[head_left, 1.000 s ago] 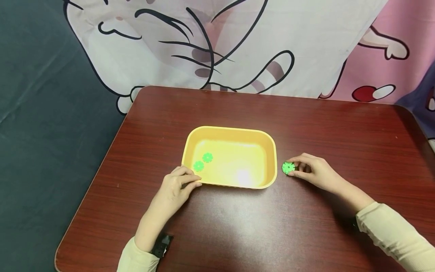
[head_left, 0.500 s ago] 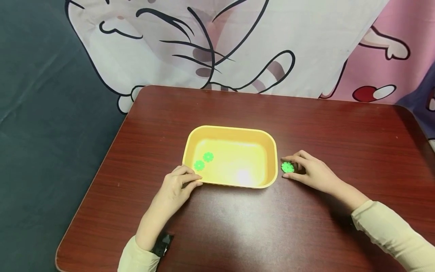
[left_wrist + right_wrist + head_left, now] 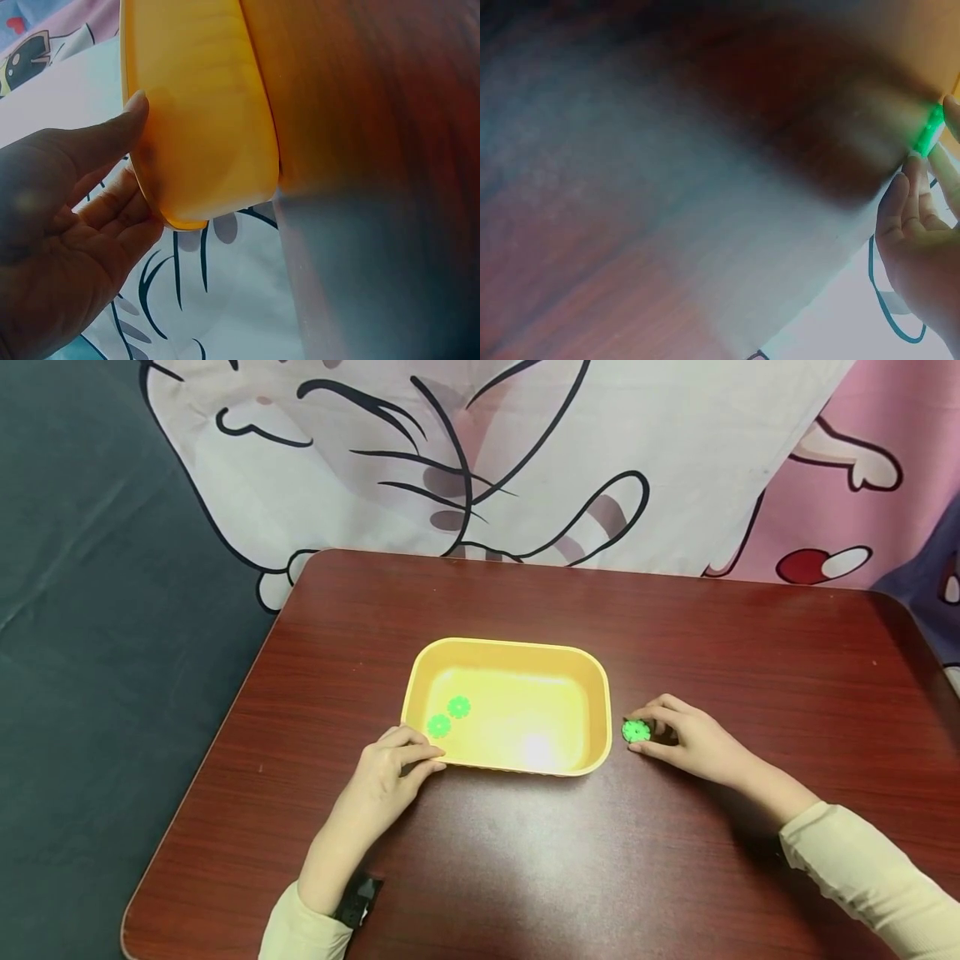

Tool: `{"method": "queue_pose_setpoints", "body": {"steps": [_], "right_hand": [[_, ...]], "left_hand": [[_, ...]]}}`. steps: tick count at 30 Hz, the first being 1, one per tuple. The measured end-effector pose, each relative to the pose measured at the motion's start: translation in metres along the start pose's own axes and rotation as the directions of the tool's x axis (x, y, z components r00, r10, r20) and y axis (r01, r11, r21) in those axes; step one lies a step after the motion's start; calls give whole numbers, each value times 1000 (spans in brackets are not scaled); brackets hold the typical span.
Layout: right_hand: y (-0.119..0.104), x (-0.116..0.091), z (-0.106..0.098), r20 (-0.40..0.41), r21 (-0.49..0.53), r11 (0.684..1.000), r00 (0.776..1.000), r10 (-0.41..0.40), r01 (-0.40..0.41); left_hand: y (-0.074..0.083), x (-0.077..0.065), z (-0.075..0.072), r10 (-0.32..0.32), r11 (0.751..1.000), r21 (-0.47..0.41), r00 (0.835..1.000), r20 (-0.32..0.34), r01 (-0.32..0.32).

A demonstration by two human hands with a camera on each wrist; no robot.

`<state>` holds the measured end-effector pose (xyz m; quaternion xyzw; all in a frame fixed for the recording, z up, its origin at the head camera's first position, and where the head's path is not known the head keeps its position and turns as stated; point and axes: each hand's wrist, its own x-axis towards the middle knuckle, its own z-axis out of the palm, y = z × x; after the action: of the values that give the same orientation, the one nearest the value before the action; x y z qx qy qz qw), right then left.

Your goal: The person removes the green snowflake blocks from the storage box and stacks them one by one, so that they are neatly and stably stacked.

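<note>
A yellow plastic tray [image 3: 517, 770] sits mid-table, two green notched discs [image 3: 459, 707] lying flat inside at its left end. My left hand [image 3: 390, 781] pinches the rim at the tray's near left corner; in the left wrist view, the thumb [image 3: 135, 112] lies on the side wall with the fingers across the rim. Just right of the tray, my right hand [image 3: 693, 739] holds another green disc [image 3: 636, 731] between thumb and fingertips. In the right wrist view this disc [image 3: 930, 129] shows nearly edge-on at the fingertips, close to the tray's wall.
The brown wood-grain table [image 3: 525, 860] has rounded corners and extends well beyond the tray on every side. Behind it hangs a cloth with cartoon prints [image 3: 555, 452]. A dark device [image 3: 360, 897] is strapped at the left wrist.
Half a second ago my right fingertips were spread wider around the disc; now they are closer in on it, and it is tilted slightly differently. My left hand and the tray stay put.
</note>
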<state>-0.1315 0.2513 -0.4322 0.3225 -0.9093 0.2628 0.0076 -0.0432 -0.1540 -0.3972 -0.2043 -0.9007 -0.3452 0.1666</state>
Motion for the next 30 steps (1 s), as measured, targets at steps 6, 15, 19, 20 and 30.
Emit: {"method": "queue_pose_setpoints", "body": {"steps": [6,15,19,20,30], "right_hand": [[-2,1,-1,7,-6,1000,1000,2,-2],[-5,2,-3,21,-33,999,1000,13,-12],[-9,2,-8,22,-78,995,998,61,-59],[-11,2,-10,19,-84,994,997,76,-74],[-21,11,-25,-56,-74,994,995,79,-83]], "left_hand": [[-1,-1,0,6,1000,6,1000,-3,-6],[-1,-2,-1,2,1000,8,1000,-2,-2],[-1,-2,-1,-2,1000,5,1000,0,2],[-1,-2,-1,-1,1000,6,1000,0,1],[0,0,-2,-16,1000,-21,999,27,17]]}}
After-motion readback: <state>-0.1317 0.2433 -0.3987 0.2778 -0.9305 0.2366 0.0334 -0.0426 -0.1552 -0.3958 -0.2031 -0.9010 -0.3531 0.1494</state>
